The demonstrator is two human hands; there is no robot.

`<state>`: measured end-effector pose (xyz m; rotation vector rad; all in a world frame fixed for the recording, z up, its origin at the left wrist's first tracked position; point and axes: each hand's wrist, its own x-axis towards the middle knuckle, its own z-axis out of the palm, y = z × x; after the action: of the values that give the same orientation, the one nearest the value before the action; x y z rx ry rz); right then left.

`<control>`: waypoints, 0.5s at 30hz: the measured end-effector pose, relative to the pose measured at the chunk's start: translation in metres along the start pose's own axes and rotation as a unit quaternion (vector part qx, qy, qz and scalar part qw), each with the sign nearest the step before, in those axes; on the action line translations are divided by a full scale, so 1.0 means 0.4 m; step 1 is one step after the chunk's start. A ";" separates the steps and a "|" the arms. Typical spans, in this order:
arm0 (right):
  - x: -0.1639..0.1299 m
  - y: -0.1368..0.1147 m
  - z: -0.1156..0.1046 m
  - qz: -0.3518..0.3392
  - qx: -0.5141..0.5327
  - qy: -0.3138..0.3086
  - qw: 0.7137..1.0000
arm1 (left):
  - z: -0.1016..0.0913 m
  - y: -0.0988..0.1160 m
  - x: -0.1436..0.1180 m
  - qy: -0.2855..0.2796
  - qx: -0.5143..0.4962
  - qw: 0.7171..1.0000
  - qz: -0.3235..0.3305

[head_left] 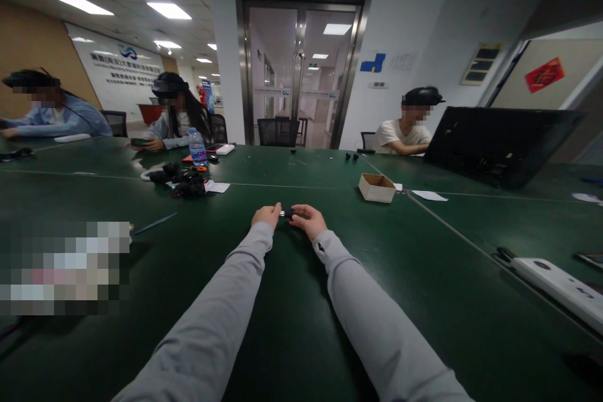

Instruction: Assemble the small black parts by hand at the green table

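Beneath everything a green table (424,251) is spread, and on it a small pale box (377,191) is taken as the landmark. To the right of the box and farther back, a large black panel (499,144) is propped at a tilt. Nearer the wearer than the box and well to its right, a long white unit (560,289) is seen. Left of the box and well apart from it, a jumble of black items (186,181) is heaped, with a water bottle (197,149) stood upright just behind.

Nearer than the box and to its left, the left hand (266,216) and the right hand (309,221) are brought close together. Between their fingertips, the smallest thing of all, a black-and-silver piece (287,214), is held: its silver end is pinched by the left hand, its black end by the right. Whether it is one part or two joined cannot be told.

For good handling, both grips should probably be kept light and in one line, with any force applied along the piece's length, not across it. The silver end is best left visible, and the wrists kept low, so that a slip would be harmless.
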<state>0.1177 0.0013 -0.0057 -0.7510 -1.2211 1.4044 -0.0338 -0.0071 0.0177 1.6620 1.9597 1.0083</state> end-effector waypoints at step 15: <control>0.012 -0.016 0.000 0.054 -0.024 0.037 0.998 | -0.006 -0.026 -0.005 -0.115 -0.304 0.938 0.117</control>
<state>0.1186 0.0052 0.0012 -0.9066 -1.1758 1.4263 -0.0423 -0.0100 0.0114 1.5706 1.1502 1.2738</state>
